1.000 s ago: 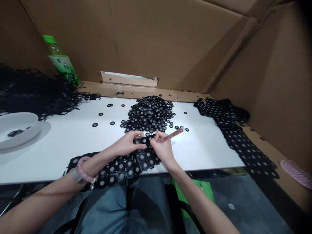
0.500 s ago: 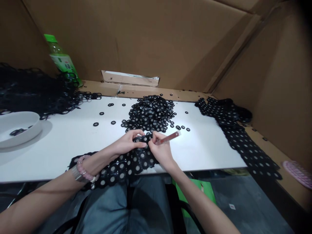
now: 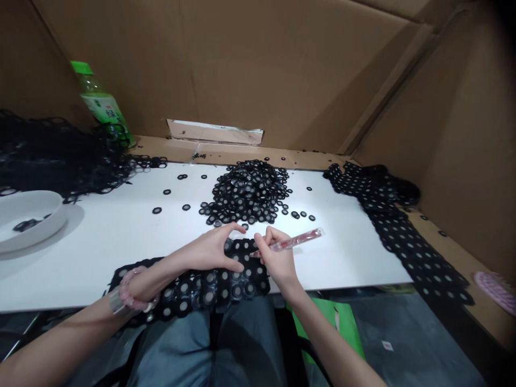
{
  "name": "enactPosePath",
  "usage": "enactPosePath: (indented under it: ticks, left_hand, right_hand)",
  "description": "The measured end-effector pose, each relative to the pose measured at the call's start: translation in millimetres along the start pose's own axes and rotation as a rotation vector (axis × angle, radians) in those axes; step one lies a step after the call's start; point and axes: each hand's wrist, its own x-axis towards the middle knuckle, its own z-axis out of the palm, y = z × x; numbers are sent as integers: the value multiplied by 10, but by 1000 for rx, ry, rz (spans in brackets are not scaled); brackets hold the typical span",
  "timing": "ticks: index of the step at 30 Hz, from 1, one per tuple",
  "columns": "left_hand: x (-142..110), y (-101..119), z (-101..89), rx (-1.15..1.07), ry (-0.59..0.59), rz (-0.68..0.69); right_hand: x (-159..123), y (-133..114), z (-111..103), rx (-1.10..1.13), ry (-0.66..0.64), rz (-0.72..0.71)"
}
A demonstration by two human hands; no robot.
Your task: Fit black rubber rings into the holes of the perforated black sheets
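Note:
A black sheet of joined rings with pale round centres [image 3: 209,295] lies along the front edge of the white table and hangs over it toward my lap. My left hand [image 3: 213,250] is open over its upper part, thumb and forefinger spread apart, the thumb resting on the sheet. In my right hand [image 3: 280,263] is a slim pointed tool with a red handle in clear wrap [image 3: 300,238], held like a pen. Its dark tip is at the sheet, near the left thumb. Just beyond the fingers stands a heap of loose black rings with pale centres [image 3: 248,188].
A white bowl [image 3: 56,220] with a few black pieces stands at left, before a black tangled netting pile [image 3: 52,161] and a green bottle [image 3: 107,113]. A long dotted black strip [image 3: 403,242] lies at right. Cardboard walls [image 3: 262,64] enclose the table [image 3: 342,252].
My left thumb and forefinger have parted from their close hold on the sheet. My right hand has moved slightly right with the tool. The sheet's upper part now lies flatter.

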Motion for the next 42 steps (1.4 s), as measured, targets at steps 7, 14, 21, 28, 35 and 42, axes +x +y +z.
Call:
enactPosePath:
  ticks: [7, 14, 21, 28, 35, 42]
  left_hand:
    - [24, -76, 52, -77, 265, -30]
    - [-43, 14, 16, 72, 111, -41]
    - [-54, -7, -58, 31, 19, -30]
    - [-91, -41, 3, 35, 76, -61]
    - [-89, -79, 7, 8, 82, -51]
    - [-81, -112, 44, -33, 109, -44]
  right_hand:
    - [15, -6, 40, 261, 99, 52]
    - [176, 16, 65, 147, -162, 187]
    - [235, -59, 72, 25, -172, 94]
    - [110, -32, 122, -53, -111, 34]
    - [103, 42, 141, -94, -93, 34]
    - [92, 52, 142, -104, -94, 34]
